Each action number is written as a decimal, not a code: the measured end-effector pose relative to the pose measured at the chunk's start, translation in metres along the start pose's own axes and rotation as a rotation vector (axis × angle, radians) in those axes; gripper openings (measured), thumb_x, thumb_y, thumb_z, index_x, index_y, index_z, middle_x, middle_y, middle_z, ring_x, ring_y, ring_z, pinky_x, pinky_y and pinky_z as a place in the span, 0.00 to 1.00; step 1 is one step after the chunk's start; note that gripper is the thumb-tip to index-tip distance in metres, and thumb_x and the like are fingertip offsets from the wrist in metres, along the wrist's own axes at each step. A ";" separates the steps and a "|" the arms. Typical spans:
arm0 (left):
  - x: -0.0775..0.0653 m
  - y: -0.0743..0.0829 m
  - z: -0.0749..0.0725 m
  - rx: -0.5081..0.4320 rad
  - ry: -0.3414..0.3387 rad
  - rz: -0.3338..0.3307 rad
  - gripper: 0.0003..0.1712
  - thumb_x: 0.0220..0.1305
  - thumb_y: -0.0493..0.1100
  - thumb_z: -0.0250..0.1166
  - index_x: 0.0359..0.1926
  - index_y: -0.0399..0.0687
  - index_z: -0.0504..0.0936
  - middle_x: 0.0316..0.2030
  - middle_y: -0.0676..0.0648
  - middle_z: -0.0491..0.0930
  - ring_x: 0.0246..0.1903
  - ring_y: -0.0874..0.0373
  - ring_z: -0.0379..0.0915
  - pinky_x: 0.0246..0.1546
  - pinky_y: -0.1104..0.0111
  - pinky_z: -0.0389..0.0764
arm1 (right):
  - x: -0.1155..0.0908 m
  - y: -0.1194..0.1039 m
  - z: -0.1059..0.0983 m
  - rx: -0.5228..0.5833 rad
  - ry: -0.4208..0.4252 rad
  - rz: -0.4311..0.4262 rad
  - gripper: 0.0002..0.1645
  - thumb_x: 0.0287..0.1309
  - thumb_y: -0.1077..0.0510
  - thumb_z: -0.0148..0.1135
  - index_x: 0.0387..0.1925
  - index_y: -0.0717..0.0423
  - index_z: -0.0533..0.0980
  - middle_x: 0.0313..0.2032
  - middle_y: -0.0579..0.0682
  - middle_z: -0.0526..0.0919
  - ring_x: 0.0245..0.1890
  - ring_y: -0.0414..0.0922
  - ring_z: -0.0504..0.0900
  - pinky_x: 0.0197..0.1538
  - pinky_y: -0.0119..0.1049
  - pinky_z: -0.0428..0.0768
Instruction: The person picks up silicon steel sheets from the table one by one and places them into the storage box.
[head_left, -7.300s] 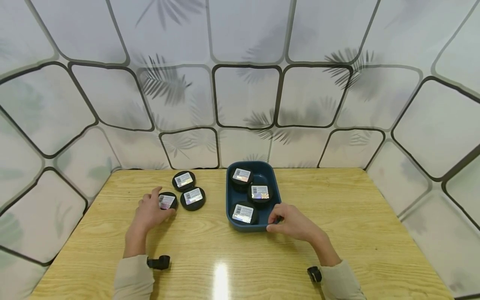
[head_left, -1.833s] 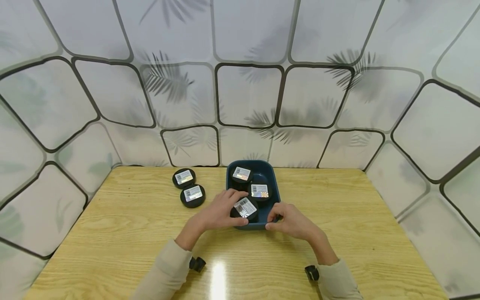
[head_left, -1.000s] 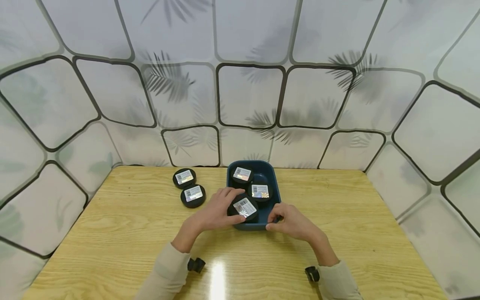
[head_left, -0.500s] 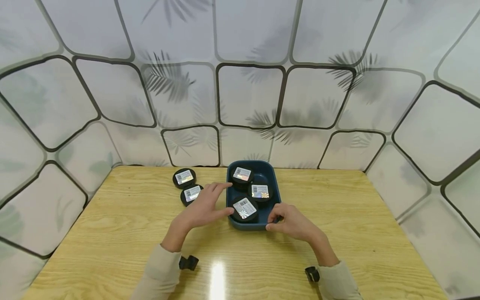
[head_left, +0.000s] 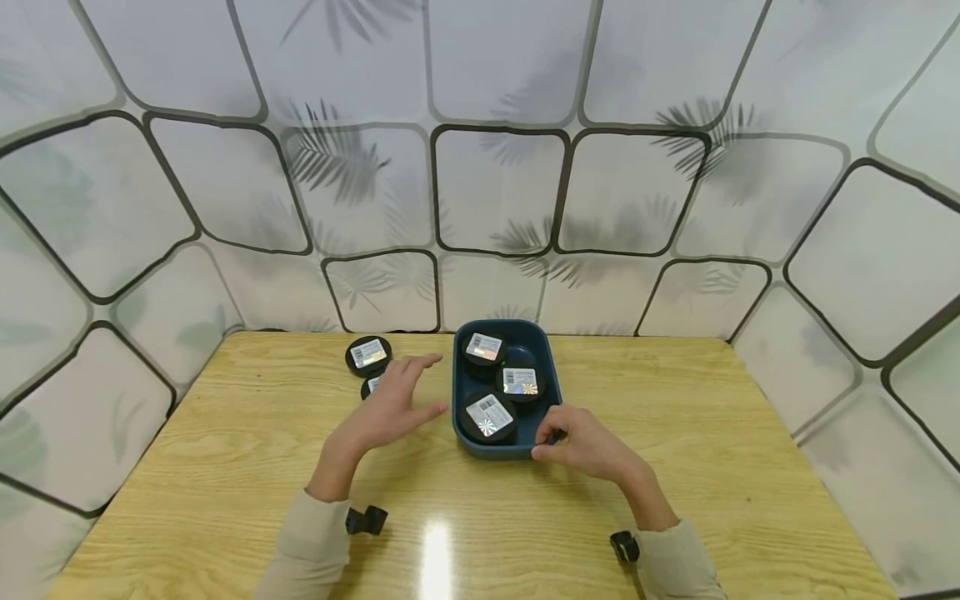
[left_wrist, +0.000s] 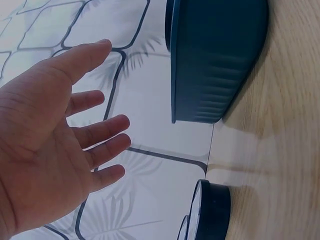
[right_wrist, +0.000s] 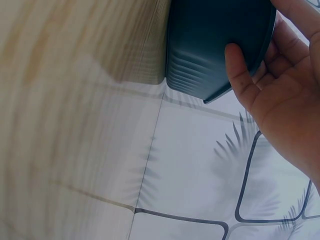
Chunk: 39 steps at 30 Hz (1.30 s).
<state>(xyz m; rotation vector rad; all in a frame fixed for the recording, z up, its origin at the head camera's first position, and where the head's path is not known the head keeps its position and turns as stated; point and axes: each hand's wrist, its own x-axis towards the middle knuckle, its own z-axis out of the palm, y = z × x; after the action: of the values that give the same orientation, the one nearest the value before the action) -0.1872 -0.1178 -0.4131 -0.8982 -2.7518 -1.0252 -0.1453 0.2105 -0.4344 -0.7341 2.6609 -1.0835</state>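
Observation:
A blue bin [head_left: 552,360] stands mid-table; three flat, round black containers with silvery labels show on top inside it: one at the back left [head_left: 483,350], one in the middle [head_left: 521,383], one at the front left [head_left: 487,418]. My right hand [head_left: 582,443] pinches the bin's rim at the front right corner; the right wrist view shows the thumb against the outer wall [right_wrist: 210,45]. My left hand [head_left: 384,410], fingers spread and holding nothing, hovers left of the bin. It partly hides one round container [head_left: 372,387]; another [head_left: 368,356] lies just behind.
The wooden table [head_left: 675,400] extends on both sides of the bin. A patterned curtain [head_left: 495,192] hangs behind the table's back edge and along its sides.
Earlier, my left hand brought a round container from the left into the bin's front left, where it let go. It has since drawn back leftward. My right hand has stayed on the rim.

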 end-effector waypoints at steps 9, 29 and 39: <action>-0.006 -0.012 -0.009 -0.035 0.021 -0.047 0.39 0.68 0.48 0.66 0.72 0.39 0.61 0.64 0.34 0.67 0.65 0.38 0.60 0.64 0.43 0.63 | 0.000 0.000 0.001 0.001 0.006 -0.007 0.05 0.57 0.53 0.72 0.30 0.45 0.82 0.30 0.38 0.78 0.32 0.39 0.72 0.35 0.32 0.73; -0.010 -0.041 -0.015 -0.064 0.125 -0.202 0.37 0.70 0.45 0.62 0.72 0.34 0.57 0.67 0.26 0.55 0.67 0.28 0.46 0.61 0.36 0.59 | 0.000 0.000 0.000 -0.006 0.007 -0.003 0.05 0.57 0.52 0.72 0.30 0.45 0.82 0.30 0.38 0.78 0.32 0.38 0.72 0.36 0.32 0.73; -0.011 -0.049 -0.013 -0.012 0.135 -0.259 0.35 0.70 0.43 0.61 0.71 0.33 0.59 0.66 0.24 0.56 0.66 0.27 0.47 0.62 0.35 0.55 | 0.000 -0.001 0.000 -0.007 0.003 -0.006 0.05 0.57 0.52 0.72 0.30 0.45 0.82 0.30 0.37 0.78 0.32 0.37 0.72 0.36 0.32 0.73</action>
<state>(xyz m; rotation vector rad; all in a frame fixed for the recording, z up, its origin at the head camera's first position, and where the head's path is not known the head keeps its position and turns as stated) -0.2064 -0.1615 -0.4343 -0.4614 -2.7994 -1.0945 -0.1445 0.2102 -0.4336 -0.7433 2.6675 -1.0784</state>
